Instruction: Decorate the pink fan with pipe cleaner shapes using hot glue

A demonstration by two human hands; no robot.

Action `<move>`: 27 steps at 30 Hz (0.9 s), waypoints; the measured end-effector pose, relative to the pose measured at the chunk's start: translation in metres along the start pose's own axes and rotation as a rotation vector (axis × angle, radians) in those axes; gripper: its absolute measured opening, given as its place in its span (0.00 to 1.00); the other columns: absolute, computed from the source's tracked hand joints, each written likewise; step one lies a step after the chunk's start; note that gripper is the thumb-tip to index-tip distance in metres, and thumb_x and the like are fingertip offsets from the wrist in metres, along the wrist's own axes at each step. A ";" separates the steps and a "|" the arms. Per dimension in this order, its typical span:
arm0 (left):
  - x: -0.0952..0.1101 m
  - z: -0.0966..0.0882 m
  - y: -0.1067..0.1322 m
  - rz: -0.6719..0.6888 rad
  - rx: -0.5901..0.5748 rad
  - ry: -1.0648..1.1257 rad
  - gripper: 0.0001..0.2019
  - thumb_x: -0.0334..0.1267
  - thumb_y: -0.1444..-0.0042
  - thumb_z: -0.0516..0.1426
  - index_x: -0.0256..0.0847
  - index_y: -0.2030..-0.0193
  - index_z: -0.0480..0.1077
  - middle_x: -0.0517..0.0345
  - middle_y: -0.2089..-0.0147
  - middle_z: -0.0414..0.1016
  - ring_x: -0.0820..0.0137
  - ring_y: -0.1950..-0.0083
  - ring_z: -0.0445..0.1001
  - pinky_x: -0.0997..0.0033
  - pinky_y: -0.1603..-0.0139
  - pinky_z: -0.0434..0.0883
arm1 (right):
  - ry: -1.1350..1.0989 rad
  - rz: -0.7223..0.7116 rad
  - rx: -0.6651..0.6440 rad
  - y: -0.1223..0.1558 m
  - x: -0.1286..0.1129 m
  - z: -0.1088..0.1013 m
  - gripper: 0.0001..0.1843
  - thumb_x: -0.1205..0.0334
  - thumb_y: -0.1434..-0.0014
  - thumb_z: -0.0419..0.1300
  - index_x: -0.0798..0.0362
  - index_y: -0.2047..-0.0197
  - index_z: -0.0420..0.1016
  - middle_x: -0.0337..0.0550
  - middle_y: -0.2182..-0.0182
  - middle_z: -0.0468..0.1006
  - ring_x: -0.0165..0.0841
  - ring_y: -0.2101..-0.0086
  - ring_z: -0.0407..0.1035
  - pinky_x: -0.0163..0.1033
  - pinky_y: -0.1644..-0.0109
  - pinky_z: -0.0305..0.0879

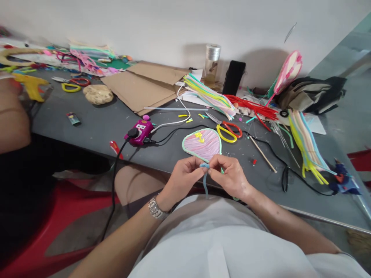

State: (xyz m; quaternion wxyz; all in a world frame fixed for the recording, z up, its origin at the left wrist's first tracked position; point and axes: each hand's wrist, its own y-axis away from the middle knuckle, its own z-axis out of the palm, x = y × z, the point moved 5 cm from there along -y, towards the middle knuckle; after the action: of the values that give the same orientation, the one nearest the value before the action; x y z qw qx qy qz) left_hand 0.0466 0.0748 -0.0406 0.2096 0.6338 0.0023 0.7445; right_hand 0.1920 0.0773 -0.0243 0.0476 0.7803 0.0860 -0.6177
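Note:
Between the fingertips of both hands is a blue pipe cleaner point(205, 184), bunched at its upper end with a tail hanging toward my shirt. My left hand point(185, 174) pinches the bunched part from the left. Opposite it, my right hand point(227, 173) is closed on the same piece with thumb and forefinger. Just beyond my fingers lies a rounded pink-lilac pipe cleaner panel point(201, 146), edged in pale green with a small yellow shape on it. Scissors point(227, 129) with one yellow and one orange handle rest behind the panel, blades partly apart.
A purple power adapter point(140, 132) with cords sits left of the panel. Pipe cleaner bundles point(208, 94) lie behind, another bundle point(308, 143) at right. Cardboard point(150, 85), a bottle point(212, 63) and a bag point(313, 94) stand toward the wall. A co-worker's arm point(13, 112) is at left, near a yellow glue gun point(31, 85).

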 end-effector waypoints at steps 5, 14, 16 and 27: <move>-0.006 0.002 -0.005 -0.105 -0.093 0.140 0.12 0.43 0.52 0.67 0.37 0.71 0.72 0.63 0.76 0.68 0.76 0.75 0.63 0.75 0.73 0.62 | 0.045 -0.082 -0.096 -0.006 -0.004 -0.001 0.06 0.65 0.49 0.59 0.52 0.76 0.68 0.34 0.79 0.67 0.26 0.76 0.57 0.33 0.71 0.55; -0.002 -0.003 -0.020 0.058 0.051 0.036 0.11 0.45 0.48 0.64 0.38 0.72 0.76 0.57 0.70 0.75 0.71 0.66 0.70 0.72 0.61 0.67 | -0.106 0.018 -0.027 -0.021 0.019 -0.013 0.08 0.59 0.49 0.64 0.53 0.74 0.71 0.36 0.77 0.72 0.28 0.74 0.62 0.34 0.68 0.60; 0.000 -0.001 -0.019 0.079 0.063 0.009 0.12 0.45 0.48 0.64 0.38 0.73 0.74 0.57 0.71 0.74 0.70 0.66 0.70 0.72 0.61 0.67 | -0.114 0.018 -0.012 -0.020 0.020 -0.016 0.08 0.59 0.49 0.64 0.53 0.73 0.72 0.35 0.77 0.72 0.28 0.74 0.62 0.34 0.67 0.61; 0.008 0.014 -0.024 0.131 0.108 -0.122 0.08 0.39 0.53 0.63 0.38 0.72 0.70 0.65 0.75 0.66 0.76 0.71 0.62 0.75 0.69 0.60 | -0.110 0.097 -0.034 -0.016 0.019 -0.022 0.09 0.58 0.51 0.64 0.53 0.75 0.71 0.33 0.79 0.69 0.25 0.76 0.58 0.32 0.71 0.55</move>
State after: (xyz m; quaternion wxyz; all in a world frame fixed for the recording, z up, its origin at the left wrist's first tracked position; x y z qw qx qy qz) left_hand 0.0661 0.0959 -0.0371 0.1258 0.6873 -0.0119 0.7153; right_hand 0.2141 0.0985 -0.0376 0.0955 0.7474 0.0556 -0.6552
